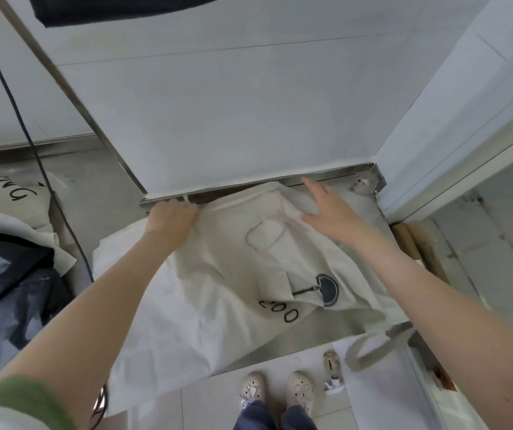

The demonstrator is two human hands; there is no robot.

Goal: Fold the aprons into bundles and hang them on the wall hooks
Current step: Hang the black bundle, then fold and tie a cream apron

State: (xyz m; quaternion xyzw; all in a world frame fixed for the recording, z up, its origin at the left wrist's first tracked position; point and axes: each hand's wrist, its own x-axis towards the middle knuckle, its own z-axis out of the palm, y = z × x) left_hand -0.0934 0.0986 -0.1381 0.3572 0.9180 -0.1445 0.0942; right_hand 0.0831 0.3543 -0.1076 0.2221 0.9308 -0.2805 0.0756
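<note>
1. Nearest: a pair of pale perforated shoes (275,391) on white floor tiles, below and between the two forearms.
2. Both bare forearms reach forward over the brushed-steel counter (305,339). There is a green sleeve cuff (22,395) on the left arm.
3. The cream cotton apron (218,283) lies crumpled on the counter under both arms, its near edge draping off the front. A black round print and black "00" lettering show beside the right forearm, and a patch pocket sits between the hands.
4. A grey-beige fabric loop strap (370,352) hangs off the counter front under the right forearm.
5. Left hand (173,217): fingers curled, gripping the apron's far edge.
6. Right hand (329,209): flat, fingers straight, palm down at the apron's far right corner. I cannot tell whether it touches the cloth.
7. Left of the left arm: a crinkled black plastic bag (7,290).
8. Beyond both hands: the white tiled wall (233,119).
</note>
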